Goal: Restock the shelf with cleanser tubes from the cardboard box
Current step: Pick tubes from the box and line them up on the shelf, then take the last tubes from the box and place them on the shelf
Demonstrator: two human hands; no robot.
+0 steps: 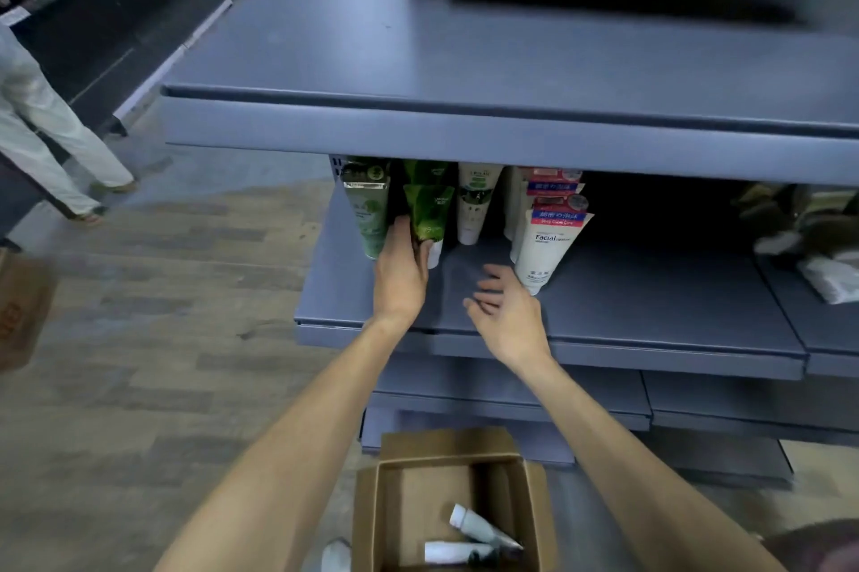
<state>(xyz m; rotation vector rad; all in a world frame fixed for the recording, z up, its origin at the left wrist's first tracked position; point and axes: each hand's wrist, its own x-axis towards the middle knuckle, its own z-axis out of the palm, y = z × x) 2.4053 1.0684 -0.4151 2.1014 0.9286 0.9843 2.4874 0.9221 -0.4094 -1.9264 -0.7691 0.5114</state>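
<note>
The left hand (pixel 400 267) is wrapped around the bottom of a green tube (pixel 428 218) that stands cap-down on the shelf (pixel 650 306). Another green tube (pixel 369 211) stands just beside it on the left. A white tube (pixel 474 204) stands to the right, and farther right is a big white tube (pixel 546 246) that leans a little.

The right hand (pixel 509 316) is open with loose fingers and holds nothing. It hangs just over the bare shelf.

Down low sits the cardboard box (pixel 372 502). Two more tubes (pixel 481 529) lie at the bottom of it.

I think these tubes are light and a bit squishy. The plastic looks smooth, so it may slip. The flat top end is thin and bends. The best place to hold one is low down, near the hard cap, with a soft squeeze. A tube standing on its small cap can tip over and knock its neighbours.
</note>
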